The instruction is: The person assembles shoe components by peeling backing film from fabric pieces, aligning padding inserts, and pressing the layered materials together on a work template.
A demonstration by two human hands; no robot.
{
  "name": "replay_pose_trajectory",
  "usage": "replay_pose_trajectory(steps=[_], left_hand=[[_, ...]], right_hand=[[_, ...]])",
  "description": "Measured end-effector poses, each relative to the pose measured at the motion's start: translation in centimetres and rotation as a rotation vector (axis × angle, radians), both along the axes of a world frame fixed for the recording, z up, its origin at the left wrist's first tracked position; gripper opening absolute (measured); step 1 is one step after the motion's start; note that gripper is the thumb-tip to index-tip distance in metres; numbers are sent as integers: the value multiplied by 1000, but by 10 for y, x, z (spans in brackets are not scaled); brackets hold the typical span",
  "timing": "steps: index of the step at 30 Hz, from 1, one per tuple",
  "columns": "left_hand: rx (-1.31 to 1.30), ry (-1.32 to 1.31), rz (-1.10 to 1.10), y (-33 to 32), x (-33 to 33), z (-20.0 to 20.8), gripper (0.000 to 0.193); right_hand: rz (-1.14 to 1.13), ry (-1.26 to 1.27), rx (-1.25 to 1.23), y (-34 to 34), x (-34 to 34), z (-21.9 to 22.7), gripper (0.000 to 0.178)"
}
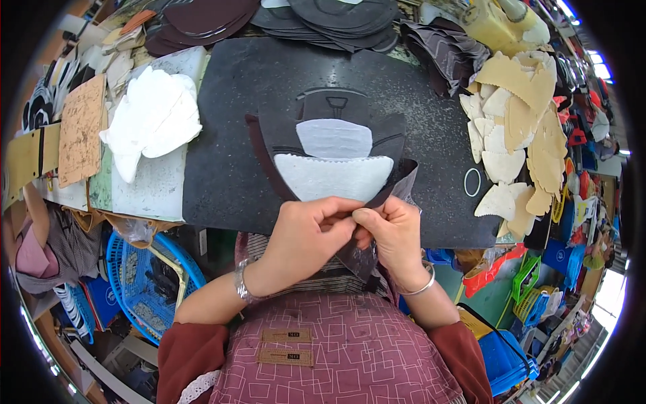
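A dark shoe upper [262,145] lies on the black work board [229,81] in front of me, its brown edge showing at the left. On it sit a curved white stiffener [333,176] with a jagged top edge and, just above, a smaller pale grey-white patch [334,138]. My left hand [313,225] is closed at the near edge of the upper, thumb and fingers pinched together. Beside it, my right hand [393,229] pinches the folded dark edge at the lower right. The fingertips of both hands nearly meet and hide part of that edge.
White cut pieces [153,114] are piled at the left, near a brown board [82,131]. Stacked dark pieces [330,23] lie at the back. Beige and white cut pieces [518,121] and a pale ring [472,182] are at the right. Blue basket [118,269] stands below left.
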State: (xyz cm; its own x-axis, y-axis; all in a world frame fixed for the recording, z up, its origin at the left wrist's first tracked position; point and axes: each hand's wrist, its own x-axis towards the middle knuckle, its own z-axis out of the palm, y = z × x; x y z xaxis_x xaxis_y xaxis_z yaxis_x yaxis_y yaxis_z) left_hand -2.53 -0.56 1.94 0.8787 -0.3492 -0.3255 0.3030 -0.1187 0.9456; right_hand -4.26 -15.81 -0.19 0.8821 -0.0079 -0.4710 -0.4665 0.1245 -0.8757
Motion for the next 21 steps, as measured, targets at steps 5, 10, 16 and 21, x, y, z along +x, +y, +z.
replay_pose_trajectory(steps=[5, 10, 16, 21], left_hand=[[-13, 38, 102, 21, 15, -35, 23], [34, -268, -279, 15, 12, -14, 42], [-557, 377, 193, 9, 15, -36, 15], [343, -579, 213, -13, 34, -32, 13]], right_hand=[[264, 24, -158, -1, 3, 11, 21], [253, -111, -155, -2, -1, 2, 20], [467, -713, -542, 2, -3, 18, 15], [209, -879, -741, 20, -9, 16, 15]])
